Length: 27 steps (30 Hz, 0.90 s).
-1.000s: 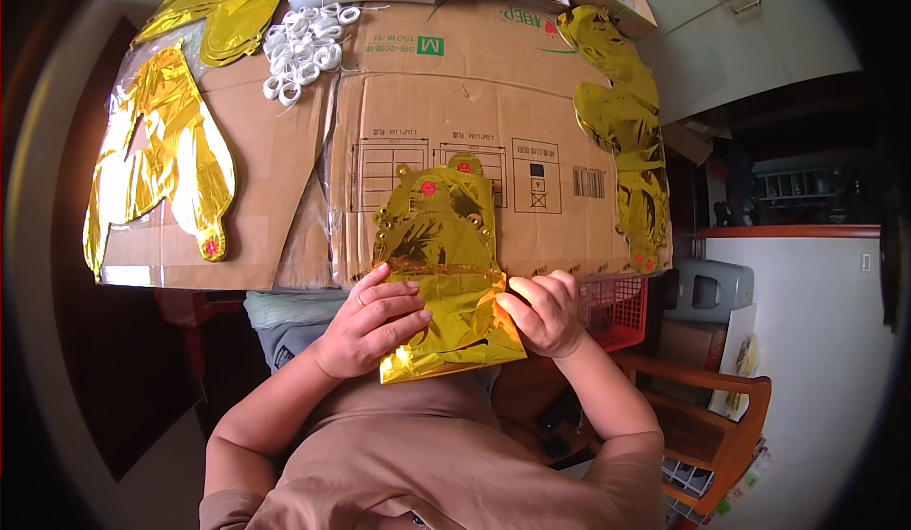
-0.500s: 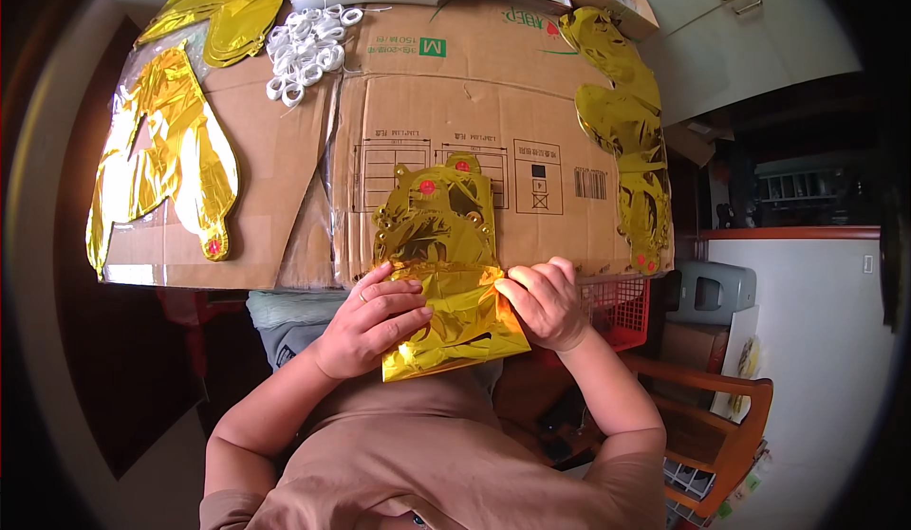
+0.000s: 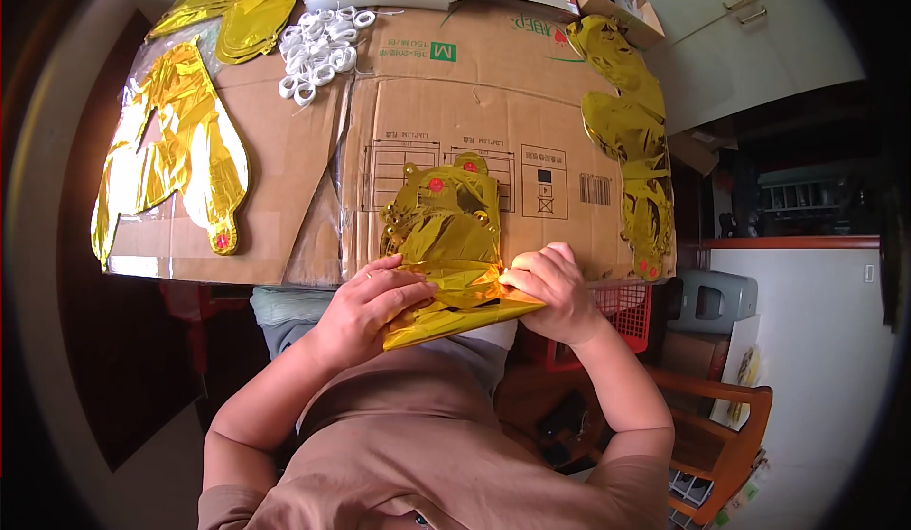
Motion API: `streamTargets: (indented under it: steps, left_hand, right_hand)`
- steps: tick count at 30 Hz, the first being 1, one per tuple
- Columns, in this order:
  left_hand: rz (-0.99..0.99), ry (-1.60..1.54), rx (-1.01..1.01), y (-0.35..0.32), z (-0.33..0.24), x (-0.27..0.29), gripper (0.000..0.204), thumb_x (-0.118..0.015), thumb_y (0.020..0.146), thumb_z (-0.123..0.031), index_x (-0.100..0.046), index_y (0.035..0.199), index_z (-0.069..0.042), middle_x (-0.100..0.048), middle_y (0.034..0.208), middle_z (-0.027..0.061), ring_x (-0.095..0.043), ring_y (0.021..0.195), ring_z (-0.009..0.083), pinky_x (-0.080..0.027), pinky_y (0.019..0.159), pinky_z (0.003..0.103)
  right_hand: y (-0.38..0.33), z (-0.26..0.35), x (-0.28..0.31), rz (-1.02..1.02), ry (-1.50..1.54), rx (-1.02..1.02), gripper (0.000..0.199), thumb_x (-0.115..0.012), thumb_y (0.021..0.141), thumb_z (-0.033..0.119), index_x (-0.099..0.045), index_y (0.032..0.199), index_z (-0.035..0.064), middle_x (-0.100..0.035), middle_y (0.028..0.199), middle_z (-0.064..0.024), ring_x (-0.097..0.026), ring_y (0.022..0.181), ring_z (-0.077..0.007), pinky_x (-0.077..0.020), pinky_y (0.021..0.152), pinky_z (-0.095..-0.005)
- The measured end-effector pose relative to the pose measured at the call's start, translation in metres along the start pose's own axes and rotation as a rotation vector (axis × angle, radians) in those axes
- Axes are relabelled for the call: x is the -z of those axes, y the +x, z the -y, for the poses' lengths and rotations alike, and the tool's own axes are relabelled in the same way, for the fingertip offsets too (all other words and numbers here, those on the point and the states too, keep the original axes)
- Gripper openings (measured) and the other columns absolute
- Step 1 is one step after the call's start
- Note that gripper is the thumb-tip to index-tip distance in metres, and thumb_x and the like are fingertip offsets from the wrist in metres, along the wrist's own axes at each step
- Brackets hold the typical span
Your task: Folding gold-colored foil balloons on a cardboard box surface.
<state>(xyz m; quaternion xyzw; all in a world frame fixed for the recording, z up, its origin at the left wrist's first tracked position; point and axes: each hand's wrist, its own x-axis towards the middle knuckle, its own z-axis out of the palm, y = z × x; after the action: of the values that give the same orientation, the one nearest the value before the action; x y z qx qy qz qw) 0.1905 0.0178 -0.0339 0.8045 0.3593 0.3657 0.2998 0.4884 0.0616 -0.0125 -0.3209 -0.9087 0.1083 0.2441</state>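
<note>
A flat gold foil balloon [image 3: 446, 226] with red dots at its far end lies partly on the cardboard and hangs over the near edge. My left hand [image 3: 365, 307] is closed on its left side, fingers across the foil. At its right side my right hand [image 3: 550, 293] pinches the foil, which creases up beside the fingertips. The near part of the foil is bent back toward the table edge, between the two hands. Both thumbs are mostly hidden.
Cardboard [image 3: 313, 165] covers the table. More gold foil balloons lie at left [image 3: 176, 141], far left [image 3: 251, 8] and right [image 3: 626, 131]. Bundled white ribbon coils [image 3: 318, 51] sit at the back. A red basket [image 3: 622, 312] and wooden chair [image 3: 721, 426] stand at lower right.
The near end of the foil has been lifted and bent toward the table. My right hand has drawn its side slightly up and right. The view has shifted a little.
</note>
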Motion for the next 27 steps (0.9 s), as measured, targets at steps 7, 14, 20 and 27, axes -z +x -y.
streamTargets:
  steps: [7, 14, 20, 27]
  left_hand:
    - [-0.058, 0.05, 0.061, 0.003, -0.002, 0.005, 0.045, -0.075, 0.077, -0.003, -0.066, 0.121, -0.005, -0.069, 0.109, 0.0118, -0.066, 0.102, 0.0295, -0.048, 0.101, 0.045]
    - [-0.14, 0.333, 0.221, 0.002, -0.002, 0.012, 0.013, -0.077, 0.081, -0.01, -0.069, 0.088, -0.004, -0.068, 0.08, 0.0091, -0.062, 0.079, 0.0267, -0.043, 0.074, 0.04]
    - [-0.103, 0.068, 0.648, 0.027, -0.019, 0.027, 0.02, -0.072, 0.088, -0.017, -0.063, 0.09, 0.0, -0.068, 0.077, 0.0166, -0.064, 0.071, 0.033, -0.048, 0.068, 0.041]
    - [-0.147, 0.094, 0.711, 0.024, -0.014, 0.022, 0.021, -0.068, 0.091, -0.017, -0.065, 0.1, 0.001, -0.069, 0.077, 0.0182, -0.067, 0.071, 0.0354, -0.05, 0.064, 0.041]
  right_hand:
    - [0.001, -0.01, -0.001, 0.126, 0.163, -0.107, 0.025, -0.072, 0.071, 0.006, -0.062, 0.094, 0.0113, -0.061, 0.093, -0.0038, -0.06, 0.08, -0.0241, -0.0434, 0.079, -0.0377]
    - [0.025, -0.011, 0.013, 0.292, 0.346, -0.284, 0.019, -0.067, 0.085, 0.012, -0.071, 0.099, 0.0012, -0.067, 0.104, -0.014, -0.065, 0.091, -0.0334, -0.0493, 0.083, -0.0409]
    - [0.036, -0.016, 0.014, 0.522, 0.562, -0.846, 0.02, -0.069, 0.09, 0.015, -0.07, 0.097, -0.0038, -0.07, 0.083, -0.0135, -0.065, 0.079, -0.0175, -0.0517, 0.075, -0.033]
    - [0.024, -0.018, 0.008, 0.397, 0.965, -0.82, 0.028, -0.075, 0.09, 0.021, -0.07, 0.095, -0.0061, -0.07, 0.08, -0.0041, -0.062, 0.073, -0.0081, -0.0529, 0.068, -0.0273]
